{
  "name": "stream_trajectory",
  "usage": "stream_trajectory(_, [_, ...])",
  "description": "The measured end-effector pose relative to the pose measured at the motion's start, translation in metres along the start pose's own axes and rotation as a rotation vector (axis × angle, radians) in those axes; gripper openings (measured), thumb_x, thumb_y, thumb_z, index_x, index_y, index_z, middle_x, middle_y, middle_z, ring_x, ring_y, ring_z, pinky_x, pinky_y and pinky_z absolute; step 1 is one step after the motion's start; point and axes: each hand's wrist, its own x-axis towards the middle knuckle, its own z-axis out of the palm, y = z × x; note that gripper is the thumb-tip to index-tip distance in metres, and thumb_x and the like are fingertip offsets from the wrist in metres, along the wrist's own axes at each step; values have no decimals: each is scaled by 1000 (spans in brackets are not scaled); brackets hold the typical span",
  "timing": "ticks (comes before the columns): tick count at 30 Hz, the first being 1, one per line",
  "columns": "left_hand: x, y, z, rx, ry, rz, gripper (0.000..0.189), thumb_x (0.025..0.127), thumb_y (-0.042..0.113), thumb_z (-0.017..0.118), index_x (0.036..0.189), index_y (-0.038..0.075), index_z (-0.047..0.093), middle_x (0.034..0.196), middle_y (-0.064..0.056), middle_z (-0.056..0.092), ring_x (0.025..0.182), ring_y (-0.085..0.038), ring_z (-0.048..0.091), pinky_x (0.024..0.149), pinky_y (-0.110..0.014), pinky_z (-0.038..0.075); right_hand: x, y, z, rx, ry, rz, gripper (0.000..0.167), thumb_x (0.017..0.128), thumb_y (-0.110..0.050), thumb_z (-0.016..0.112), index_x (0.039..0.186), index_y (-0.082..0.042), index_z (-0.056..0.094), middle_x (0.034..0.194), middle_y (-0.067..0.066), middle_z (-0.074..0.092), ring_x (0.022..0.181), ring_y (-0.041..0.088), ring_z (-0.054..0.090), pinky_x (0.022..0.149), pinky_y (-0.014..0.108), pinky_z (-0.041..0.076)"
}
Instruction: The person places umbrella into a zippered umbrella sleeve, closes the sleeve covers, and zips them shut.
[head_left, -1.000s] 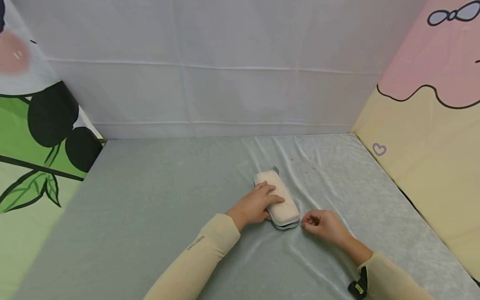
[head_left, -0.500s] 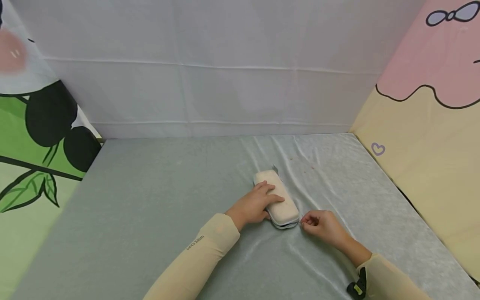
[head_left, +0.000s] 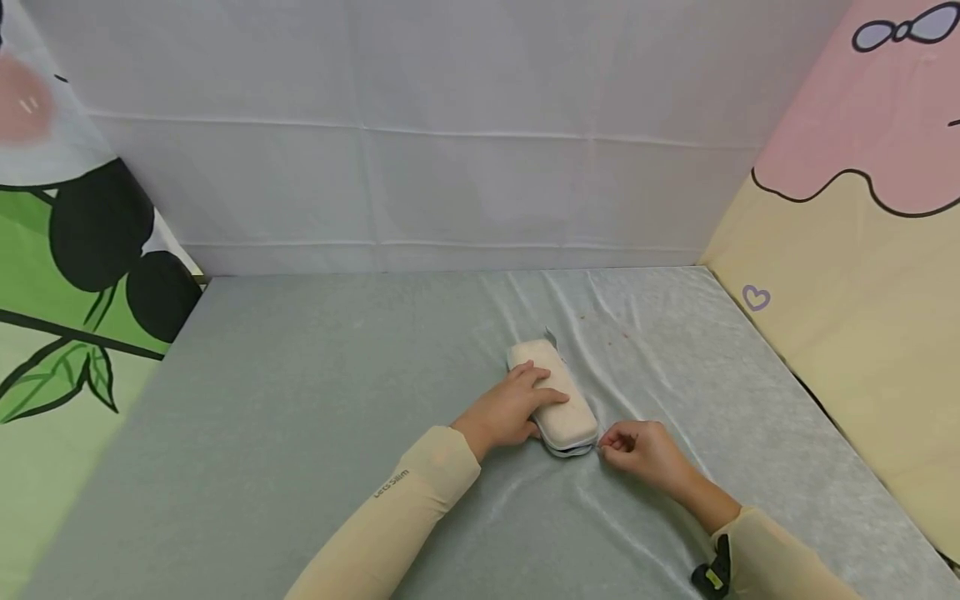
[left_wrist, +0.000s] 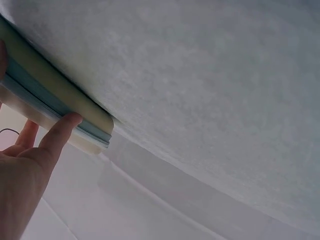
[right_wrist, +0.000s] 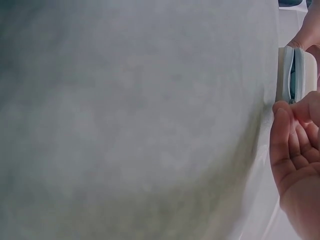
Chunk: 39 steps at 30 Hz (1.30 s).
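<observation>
An oblong cream zip case (head_left: 572, 423) with a blue-grey zip band lies aslant on the cloth in the head view. My left hand (head_left: 504, 408) holds it from the left, fingers across its top and thumb low on the near side. In the left wrist view, one fingertip (left_wrist: 74, 119) presses on the zip band (left_wrist: 37, 90). At the near right corner my right hand (head_left: 645, 454) pinches something small, seemingly the zip pull, mostly hidden by the fingertips. The right wrist view shows the zip parted at this end (right_wrist: 293, 75), the dark inside visible through a narrow gap.
Grey-green plush cloth (head_left: 315, 400) covers the table, wrinkled around the case. A small grey tab (head_left: 551, 337) sticks out at the case's far end. White fabric (head_left: 465, 192) hangs behind, with printed panels on both sides.
The right hand has crept very slightly left, close against the case's corner. The left hand and the case have hardly moved.
</observation>
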Motion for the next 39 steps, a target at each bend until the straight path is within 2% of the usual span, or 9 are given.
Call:
stream_trajectory(8, [-1, 4, -1, -3, 12, -23, 55, 81, 16, 74, 132, 26, 54, 143, -10, 36, 136, -31, 21, 107, -36, 25, 0, -3, -3, 14, -10, 17, 14, 76, 4, 67, 74, -9, 69, 66, -10, 60, 59, 0, 52, 52, 20, 45])
stream_trajectory(18, [-1, 7, -2, 13, 8, -51, 54, 82, 16, 73, 132, 28, 53, 143, -9, 35, 137, -30, 21, 107, -35, 23, 0, -4, -2, 33, -9, -6, 12, 77, 3, 68, 75, -8, 69, 66, -9, 61, 59, 0, 52, 51, 20, 45])
stream_trajectory(30, [0, 8, -1, 7, 21, -57, 55, 81, 15, 74, 131, 27, 54, 142, -9, 37, 136, -30, 22, 108, -35, 22, 1, -1, 0, 56, -11, -35, 13, 76, 5, 68, 73, -8, 69, 65, -9, 61, 58, -1, 53, 50, 19, 45])
stream_trajectory(39, [1, 9, -1, 11, 15, -56, 55, 81, 14, 74, 131, 27, 54, 142, -10, 37, 136, -29, 23, 109, -34, 20, 1, -4, 2, 74, -19, -25, 12, 77, 4, 68, 74, -7, 69, 66, -8, 61, 59, -1, 53, 50, 20, 46])
